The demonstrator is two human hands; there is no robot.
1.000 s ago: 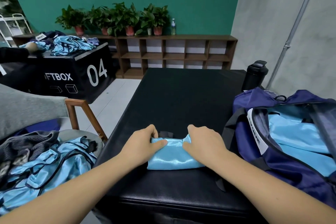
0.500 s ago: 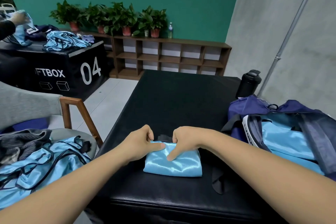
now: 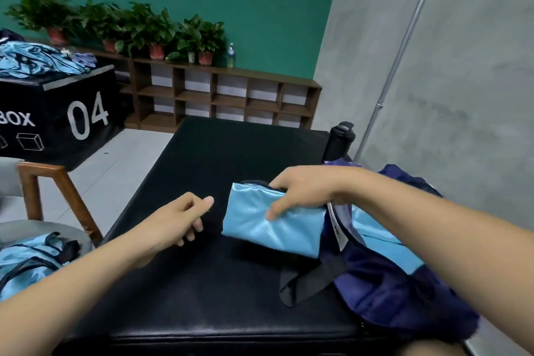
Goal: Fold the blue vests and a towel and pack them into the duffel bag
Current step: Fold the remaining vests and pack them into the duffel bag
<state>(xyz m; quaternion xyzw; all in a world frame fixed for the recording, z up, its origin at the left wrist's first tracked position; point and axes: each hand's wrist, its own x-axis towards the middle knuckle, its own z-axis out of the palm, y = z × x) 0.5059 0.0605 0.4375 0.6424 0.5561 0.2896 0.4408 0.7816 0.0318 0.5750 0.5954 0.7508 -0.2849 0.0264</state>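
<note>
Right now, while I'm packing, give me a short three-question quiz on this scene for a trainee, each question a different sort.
1. True or false: the left hand holds the folded blue vest.
2. Where does the black bottle stand? A: on the wooden shelf. B: just beyond the duffel bag. C: on the chair.
3. Fill in: the white number on the black box reads ___.

Key: 1 false, the right hand grips it. 2 B. 3 04.

bare black tabletop (image 3: 231, 153) ahead, bottle (image 3: 339, 140) far right
</note>
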